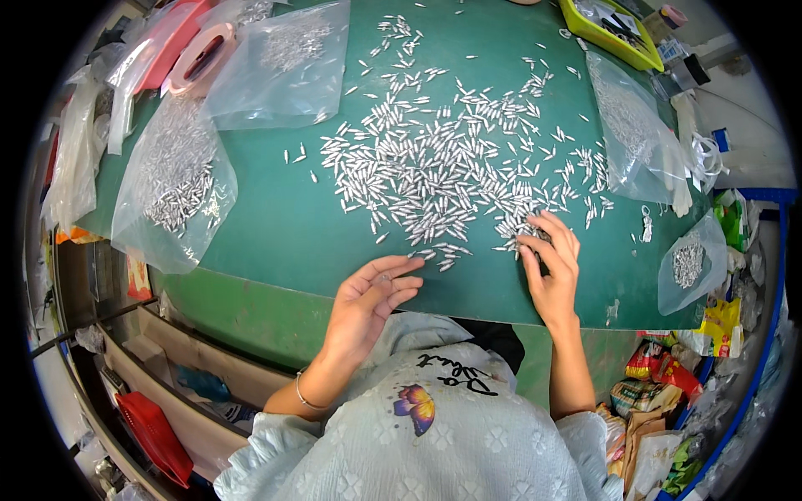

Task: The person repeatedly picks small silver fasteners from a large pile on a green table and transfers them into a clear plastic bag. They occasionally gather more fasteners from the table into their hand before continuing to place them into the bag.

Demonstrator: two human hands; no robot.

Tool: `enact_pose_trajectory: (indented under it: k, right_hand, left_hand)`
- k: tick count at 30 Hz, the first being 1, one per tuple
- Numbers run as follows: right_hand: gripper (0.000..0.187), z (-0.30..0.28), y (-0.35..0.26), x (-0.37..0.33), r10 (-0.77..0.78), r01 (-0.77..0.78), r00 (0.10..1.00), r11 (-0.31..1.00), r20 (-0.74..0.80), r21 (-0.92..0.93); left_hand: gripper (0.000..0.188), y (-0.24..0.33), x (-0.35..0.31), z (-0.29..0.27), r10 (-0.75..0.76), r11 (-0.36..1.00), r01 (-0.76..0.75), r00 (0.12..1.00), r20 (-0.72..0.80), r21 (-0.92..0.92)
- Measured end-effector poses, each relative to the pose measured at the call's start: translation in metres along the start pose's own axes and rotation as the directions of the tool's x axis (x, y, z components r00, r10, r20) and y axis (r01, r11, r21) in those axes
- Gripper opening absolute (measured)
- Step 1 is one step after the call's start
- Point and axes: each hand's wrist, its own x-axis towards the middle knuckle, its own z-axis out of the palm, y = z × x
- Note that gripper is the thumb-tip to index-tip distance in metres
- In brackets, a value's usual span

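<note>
A wide heap of small silver pointed metal pieces [434,179] is spread over the green table [276,230]. My left hand [368,305] is just in front of the heap's near edge, palm turned inward. Its thumb presses toward the curled fingers; whatever lies between them is too small to make out. At the heap's near right edge, my right hand [553,271] reaches down with bent fingers held apart. Its fingertips touch or hover just over a few pieces there.
Clear plastic bags of silver pieces lie at left [180,184], back left [292,50], right [635,129] and near right [689,265]. A yellow-green tray [614,33] with tools stands at the back right. A pink tape roll [203,60] sits back left. Drawers [192,367] are below left.
</note>
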Motion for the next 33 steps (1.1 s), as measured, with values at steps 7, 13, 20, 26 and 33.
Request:
enact_pose_trajectory:
  k: [7, 13, 20, 26, 33]
  right_hand:
    - [0.015, 0.009, -0.011, 0.004, 0.033, -0.029, 0.998, 0.996, -0.056, 0.084]
    - [0.017, 0.043, -0.018, 0.041, -0.118, 0.117, 0.993, 0.989, 0.000, -0.093]
    - [0.010, 0.051, -0.016, 0.052, -0.193, 0.201, 0.979, 0.963, 0.061, -0.179]
    - [0.011, 0.045, -0.017, 0.048, -0.133, 0.137, 0.989, 0.987, 0.058, -0.081]
    - [0.010, 0.020, -0.053, 0.040, -0.212, 0.160, 0.956, 0.956, 0.201, 0.246]
  left_hand:
    - [0.031, 0.012, 0.000, -0.006, 0.066, 0.997, -0.068, 0.997, -0.048, -0.029]
    - [0.031, -0.001, 0.003, 0.002, -0.041, 0.999, 0.042, 0.999, 0.029, -0.023]
    - [0.033, -0.010, 0.006, 0.011, -0.118, 0.992, 0.121, 0.988, 0.096, -0.027]
    - [0.037, -0.007, 0.016, 0.023, -0.096, 0.992, 0.106, 0.987, 0.130, -0.074]
    - [0.039, -0.011, 0.032, 0.025, -0.143, 0.942, 0.167, 0.984, 0.104, -0.291]
